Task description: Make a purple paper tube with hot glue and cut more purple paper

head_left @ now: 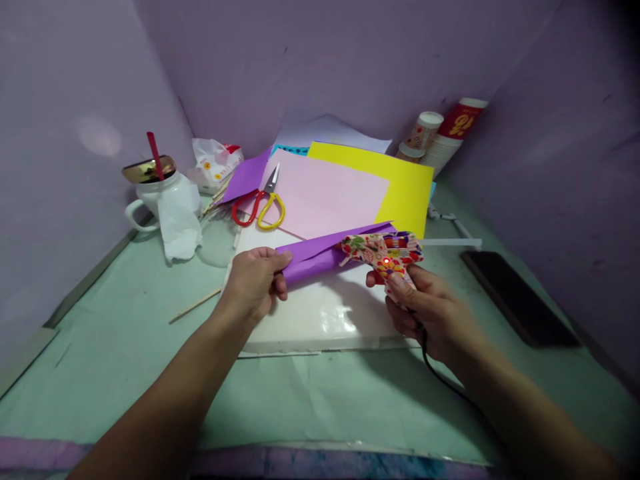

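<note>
My left hand (pixel 257 280) is closed on the left end of a rolled sheet of purple paper (pixel 315 261), thumb on top. In my right hand (pixel 425 303) is a flower-patterned glue gun (pixel 385 250), its small light glowing red. A clear glue stick (pixel 453 243) juts from the gun's back, and a black cord runs down from the handle. The nozzle points left at the paper's overlapping edge; whether it touches cannot be made out. Behind the roll, scissors (pixel 265 200) with one red and one yellow handle lie on a pink sheet (pixel 320 193).
A white board (pixel 320 327) lies under the hands. Yellow paper (pixel 410 190) is behind. At left stand a white mug (pixel 173 193) with a red straw and a wooden stick (pixel 195 305). On the right are a phone (pixel 517 297) and stacked paper cups (pixel 445 143) near the wall.
</note>
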`<state>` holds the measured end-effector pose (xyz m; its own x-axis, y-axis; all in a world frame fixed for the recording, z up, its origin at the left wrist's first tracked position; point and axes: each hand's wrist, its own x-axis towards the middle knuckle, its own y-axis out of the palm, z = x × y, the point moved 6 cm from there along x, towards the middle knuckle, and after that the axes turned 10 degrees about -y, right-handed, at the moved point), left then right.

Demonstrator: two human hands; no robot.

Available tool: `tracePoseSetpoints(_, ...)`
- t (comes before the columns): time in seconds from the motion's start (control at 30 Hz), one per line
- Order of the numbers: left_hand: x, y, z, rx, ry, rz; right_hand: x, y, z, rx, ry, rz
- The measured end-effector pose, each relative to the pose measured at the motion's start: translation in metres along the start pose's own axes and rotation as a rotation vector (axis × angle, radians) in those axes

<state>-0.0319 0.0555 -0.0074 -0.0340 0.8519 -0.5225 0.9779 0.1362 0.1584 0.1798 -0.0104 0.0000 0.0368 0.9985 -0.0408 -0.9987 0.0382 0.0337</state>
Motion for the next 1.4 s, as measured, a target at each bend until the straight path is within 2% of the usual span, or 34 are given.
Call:
tracePoseSetpoints(0.37,-0.002,0.0,-0.001,0.011,0.007,-0.004,0.0,-0.004,0.0,0.0,0.001,-0.024)
tracePoseSetpoints(0.83,-0.002,-0.002,-0.005,0.015,-0.008,-0.039,0.005,-0.031,0.0,0.088,0.038,-0.206)
tracePoseSetpoints(1.4,0.001,-0.004,-0.004,0.022,0.006,-0.01,0.011,-0.052,0.002,0.128,-0.001,-0.33)
